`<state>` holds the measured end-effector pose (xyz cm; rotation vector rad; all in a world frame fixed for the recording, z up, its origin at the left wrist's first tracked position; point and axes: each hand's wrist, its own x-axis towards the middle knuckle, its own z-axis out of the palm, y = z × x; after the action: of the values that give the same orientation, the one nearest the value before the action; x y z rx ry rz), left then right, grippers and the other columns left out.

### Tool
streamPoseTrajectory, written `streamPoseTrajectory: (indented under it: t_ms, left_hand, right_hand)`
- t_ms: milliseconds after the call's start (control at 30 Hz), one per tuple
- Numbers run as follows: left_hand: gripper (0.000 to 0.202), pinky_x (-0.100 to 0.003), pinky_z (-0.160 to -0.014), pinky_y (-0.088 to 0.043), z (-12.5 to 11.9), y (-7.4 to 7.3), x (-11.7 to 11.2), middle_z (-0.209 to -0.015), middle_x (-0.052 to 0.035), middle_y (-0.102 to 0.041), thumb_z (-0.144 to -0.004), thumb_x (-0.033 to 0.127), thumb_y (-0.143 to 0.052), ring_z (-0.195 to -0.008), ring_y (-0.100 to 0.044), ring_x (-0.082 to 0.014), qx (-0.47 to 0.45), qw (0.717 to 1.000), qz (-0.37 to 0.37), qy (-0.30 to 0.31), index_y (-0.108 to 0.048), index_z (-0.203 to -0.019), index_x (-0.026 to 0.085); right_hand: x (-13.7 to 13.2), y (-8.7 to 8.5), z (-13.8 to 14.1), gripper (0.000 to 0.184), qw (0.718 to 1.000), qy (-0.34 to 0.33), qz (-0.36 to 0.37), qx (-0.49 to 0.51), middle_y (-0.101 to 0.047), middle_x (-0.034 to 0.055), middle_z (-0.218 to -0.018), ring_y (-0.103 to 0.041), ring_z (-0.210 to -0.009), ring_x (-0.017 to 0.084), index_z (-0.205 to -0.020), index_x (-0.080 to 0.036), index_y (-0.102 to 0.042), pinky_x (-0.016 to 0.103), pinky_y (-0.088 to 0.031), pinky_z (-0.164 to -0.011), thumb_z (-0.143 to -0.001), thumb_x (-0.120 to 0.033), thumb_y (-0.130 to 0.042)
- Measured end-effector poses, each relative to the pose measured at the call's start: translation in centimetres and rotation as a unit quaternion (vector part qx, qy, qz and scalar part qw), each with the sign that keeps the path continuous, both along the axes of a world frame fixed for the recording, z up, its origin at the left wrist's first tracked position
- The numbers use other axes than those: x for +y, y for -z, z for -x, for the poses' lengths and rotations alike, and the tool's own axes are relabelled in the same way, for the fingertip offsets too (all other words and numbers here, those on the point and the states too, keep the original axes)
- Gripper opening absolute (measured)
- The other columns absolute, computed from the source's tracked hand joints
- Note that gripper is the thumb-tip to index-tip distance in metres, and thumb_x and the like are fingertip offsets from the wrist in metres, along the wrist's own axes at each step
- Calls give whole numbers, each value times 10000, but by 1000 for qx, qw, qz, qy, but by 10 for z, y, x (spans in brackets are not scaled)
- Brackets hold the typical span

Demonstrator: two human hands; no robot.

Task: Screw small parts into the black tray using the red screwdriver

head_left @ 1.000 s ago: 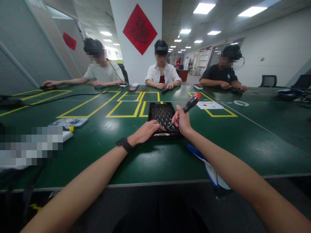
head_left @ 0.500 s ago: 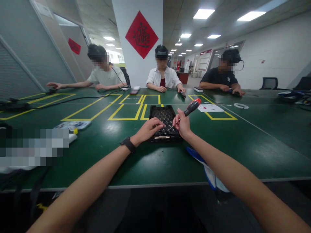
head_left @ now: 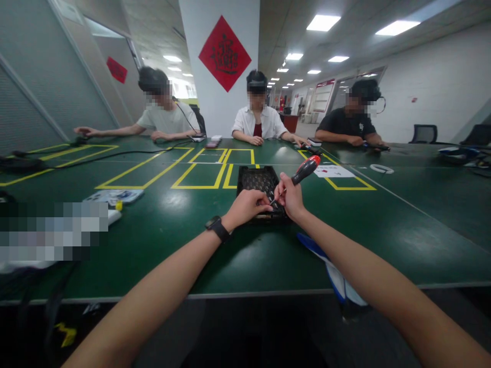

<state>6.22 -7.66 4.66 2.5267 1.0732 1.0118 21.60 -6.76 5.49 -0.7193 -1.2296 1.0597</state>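
A black gridded tray (head_left: 256,179) lies on the green table (head_left: 383,220) in front of me. My right hand (head_left: 292,199) grips a screwdriver with a red and black handle (head_left: 306,169), its thin shaft angled down to the tray's near edge. My left hand (head_left: 247,207), a dark watch (head_left: 218,228) on its wrist, rests on the tray's near edge with fingers curled by the screwdriver tip; what they pinch is too small to make out.
Three people sit across the table with small items at their hands. Yellow tape rectangles (head_left: 199,174) mark the tabletop. A white paper (head_left: 332,170) and a tape ring (head_left: 381,168) lie right. A blue and white object (head_left: 337,276) hangs off the near edge. A card (head_left: 113,197) lies left.
My left hand has shifted right along the tray's near edge and its fingers have curled toward the screwdriver tip. The right hand with the screwdriver came slightly nearer. The person opposite reached an arm out.
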Motion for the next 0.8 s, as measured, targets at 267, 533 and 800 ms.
streamPoseTrajectory:
  t_ms: [267, 533, 800]
  left_hand:
    - [251, -240, -686, -424, 3, 4, 1, -800, -39, -709, -837, 337, -535, -725, -622, -149, -39, 998, 43, 36, -709, -831, 157]
    - [232, -227, -650, -443, 1, 3, 0, -747, -30, -678, -740, 337, -650, -669, -592, -126, -121, 989, 79, 38, -674, -843, 130]
    - [207, -241, -696, -460, 3, 6, 1, -805, -36, -702, -789, 296, -580, -737, -623, -147, -136, 980, 124, 70, -693, -852, 134]
  right_hand:
    - [-2, -1, 0, 321, 997, -39, -64, -32, -573, -43, -516, -391, -309, 38, -831, -171, -512, 154, -250, -306, -817, -491, -480]
    - [-1, 2, 2, 314, 992, -59, -102, -42, -579, -56, -596, -419, -357, 37, -1050, -201, -468, 149, -301, -340, -858, -450, -465]
    - [-5, 2, 3, 341, 986, -103, -108, -69, -585, -57, -617, -423, -361, 40, -1099, -213, -431, 151, -316, -347, -881, -473, -410]
